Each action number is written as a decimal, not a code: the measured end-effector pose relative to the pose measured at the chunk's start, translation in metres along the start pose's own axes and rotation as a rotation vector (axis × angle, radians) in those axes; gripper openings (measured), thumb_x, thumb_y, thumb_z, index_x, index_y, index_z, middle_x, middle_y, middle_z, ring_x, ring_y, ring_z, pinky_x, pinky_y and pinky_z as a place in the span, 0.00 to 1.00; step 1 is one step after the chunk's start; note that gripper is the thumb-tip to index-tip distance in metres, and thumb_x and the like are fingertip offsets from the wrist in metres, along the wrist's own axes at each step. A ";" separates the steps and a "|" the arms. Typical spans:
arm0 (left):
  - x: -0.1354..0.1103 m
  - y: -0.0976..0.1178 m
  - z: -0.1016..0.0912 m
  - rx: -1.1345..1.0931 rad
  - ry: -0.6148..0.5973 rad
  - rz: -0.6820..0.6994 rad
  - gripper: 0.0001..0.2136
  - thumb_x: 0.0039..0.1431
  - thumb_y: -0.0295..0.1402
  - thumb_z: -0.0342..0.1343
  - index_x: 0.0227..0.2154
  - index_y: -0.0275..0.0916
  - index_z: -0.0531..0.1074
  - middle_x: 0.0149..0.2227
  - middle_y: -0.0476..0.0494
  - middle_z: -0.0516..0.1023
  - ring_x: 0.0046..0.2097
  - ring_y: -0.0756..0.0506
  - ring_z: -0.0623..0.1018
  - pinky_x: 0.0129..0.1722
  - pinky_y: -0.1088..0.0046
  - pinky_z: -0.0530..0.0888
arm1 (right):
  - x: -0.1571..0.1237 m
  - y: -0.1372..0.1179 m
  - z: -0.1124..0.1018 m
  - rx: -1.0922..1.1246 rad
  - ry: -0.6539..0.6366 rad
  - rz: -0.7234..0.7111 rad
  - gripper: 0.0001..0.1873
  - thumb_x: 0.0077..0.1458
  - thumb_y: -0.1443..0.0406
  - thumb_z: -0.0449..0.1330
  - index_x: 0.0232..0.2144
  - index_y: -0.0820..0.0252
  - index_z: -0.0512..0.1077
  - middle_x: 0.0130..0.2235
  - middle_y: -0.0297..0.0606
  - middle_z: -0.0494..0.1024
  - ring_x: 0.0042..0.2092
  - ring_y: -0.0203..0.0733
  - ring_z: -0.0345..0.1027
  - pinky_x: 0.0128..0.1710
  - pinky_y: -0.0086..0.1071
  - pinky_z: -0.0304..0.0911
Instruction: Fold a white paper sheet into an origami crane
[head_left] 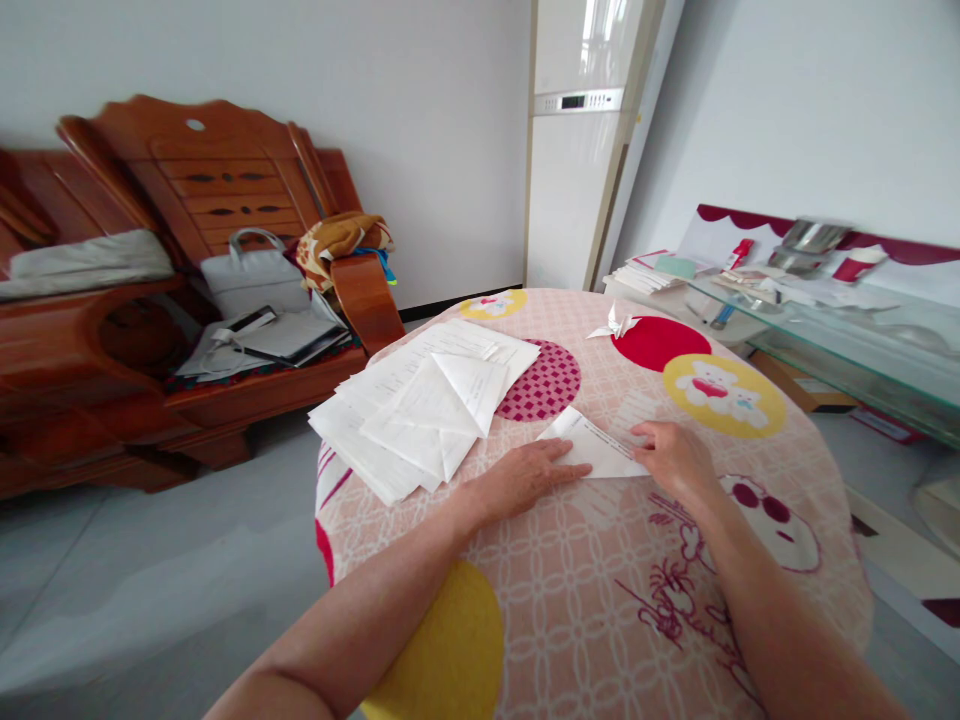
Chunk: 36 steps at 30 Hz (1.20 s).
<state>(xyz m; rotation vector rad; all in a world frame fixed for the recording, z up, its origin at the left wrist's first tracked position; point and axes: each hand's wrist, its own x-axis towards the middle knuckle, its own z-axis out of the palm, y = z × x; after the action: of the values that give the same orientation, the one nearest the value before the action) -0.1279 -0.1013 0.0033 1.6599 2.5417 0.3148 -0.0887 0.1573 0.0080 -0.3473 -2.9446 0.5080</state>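
Note:
A white sheet folded into a triangle (592, 445) lies on the round table (600, 600), which wears a pink patterned cloth. My left hand (525, 475) lies flat on the triangle's left corner, fingers stretched out. My right hand (675, 455) presses on its right end with the fingers curled down onto the paper. A loose pile of white printed sheets (420, 400) lies to the left of my hands. A small folded white paper figure (615, 323) sits at the table's far side.
A carved wooden bench (187, 300) with a white handbag (251, 275), papers and cloth stands at the left. A tall white air conditioner (577, 140) is against the back wall. A glass shelf (840, 310) with books, a metal bowl and small items runs along the right.

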 end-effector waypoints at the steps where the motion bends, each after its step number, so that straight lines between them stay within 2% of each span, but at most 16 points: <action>1: 0.000 0.000 0.002 0.008 0.001 0.002 0.26 0.67 0.20 0.42 0.64 0.48 0.62 0.67 0.39 0.61 0.66 0.41 0.66 0.62 0.65 0.65 | -0.003 -0.005 -0.001 -0.042 0.076 -0.035 0.16 0.51 0.70 0.61 0.44 0.61 0.79 0.37 0.46 0.83 0.40 0.50 0.75 0.37 0.35 0.63; 3: 0.001 -0.001 0.004 0.023 0.005 0.007 0.26 0.68 0.21 0.43 0.64 0.49 0.61 0.67 0.39 0.61 0.66 0.41 0.65 0.62 0.64 0.65 | -0.008 -0.017 -0.001 -0.016 0.193 -0.158 0.16 0.53 0.71 0.58 0.42 0.60 0.79 0.39 0.46 0.82 0.41 0.48 0.75 0.38 0.34 0.62; 4: 0.001 -0.001 0.005 0.031 0.007 0.007 0.25 0.68 0.22 0.43 0.64 0.49 0.61 0.67 0.39 0.61 0.66 0.41 0.66 0.63 0.64 0.64 | -0.010 -0.024 0.000 0.049 0.191 -0.219 0.14 0.54 0.70 0.57 0.41 0.60 0.79 0.38 0.44 0.82 0.40 0.47 0.74 0.38 0.33 0.62; 7: 0.001 -0.002 0.004 0.047 0.001 0.014 0.24 0.69 0.24 0.43 0.64 0.50 0.62 0.67 0.39 0.61 0.66 0.41 0.66 0.63 0.65 0.64 | -0.014 -0.039 0.010 0.226 -0.052 -0.279 0.10 0.55 0.68 0.56 0.31 0.60 0.78 0.29 0.39 0.80 0.31 0.41 0.72 0.31 0.30 0.60; 10: 0.001 -0.001 0.001 0.047 -0.014 0.027 0.24 0.69 0.24 0.43 0.64 0.49 0.63 0.67 0.38 0.61 0.66 0.41 0.65 0.64 0.65 0.62 | -0.013 -0.043 0.020 0.276 -0.188 -0.247 0.09 0.51 0.70 0.56 0.26 0.60 0.76 0.26 0.37 0.79 0.29 0.39 0.70 0.29 0.30 0.57; 14: 0.002 -0.002 -0.002 0.043 -0.047 0.015 0.23 0.69 0.24 0.43 0.62 0.51 0.65 0.67 0.41 0.61 0.66 0.40 0.65 0.64 0.63 0.61 | -0.012 -0.040 0.021 0.339 -0.279 -0.155 0.06 0.46 0.71 0.58 0.25 0.60 0.75 0.25 0.36 0.77 0.28 0.38 0.69 0.27 0.29 0.56; 22: 0.003 -0.007 0.005 0.004 -0.045 0.010 0.23 0.68 0.25 0.44 0.61 0.52 0.67 0.68 0.42 0.59 0.66 0.38 0.63 0.64 0.60 0.61 | -0.014 -0.044 0.010 0.257 -0.323 -0.162 0.06 0.44 0.74 0.59 0.23 0.61 0.74 0.27 0.37 0.78 0.31 0.39 0.70 0.30 0.29 0.57; 28: 0.001 -0.007 0.007 -0.034 -0.015 0.007 0.23 0.67 0.24 0.45 0.61 0.51 0.68 0.68 0.43 0.59 0.67 0.39 0.63 0.64 0.60 0.61 | -0.014 -0.033 0.000 0.166 -0.306 -0.181 0.09 0.43 0.76 0.57 0.22 0.60 0.74 0.24 0.36 0.77 0.29 0.38 0.70 0.27 0.28 0.55; 36: -0.001 -0.002 0.000 -0.025 -0.035 -0.017 0.23 0.68 0.24 0.43 0.61 0.51 0.67 0.68 0.46 0.59 0.67 0.41 0.62 0.65 0.62 0.60 | -0.009 0.007 -0.025 0.033 -0.320 -0.141 0.10 0.42 0.77 0.56 0.20 0.61 0.73 0.21 0.35 0.75 0.26 0.38 0.68 0.26 0.29 0.53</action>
<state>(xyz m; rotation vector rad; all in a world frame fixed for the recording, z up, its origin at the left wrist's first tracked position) -0.1295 -0.1033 0.0031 1.6194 2.5146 0.3117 -0.0749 0.1693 0.0280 -0.0562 -3.2293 0.6463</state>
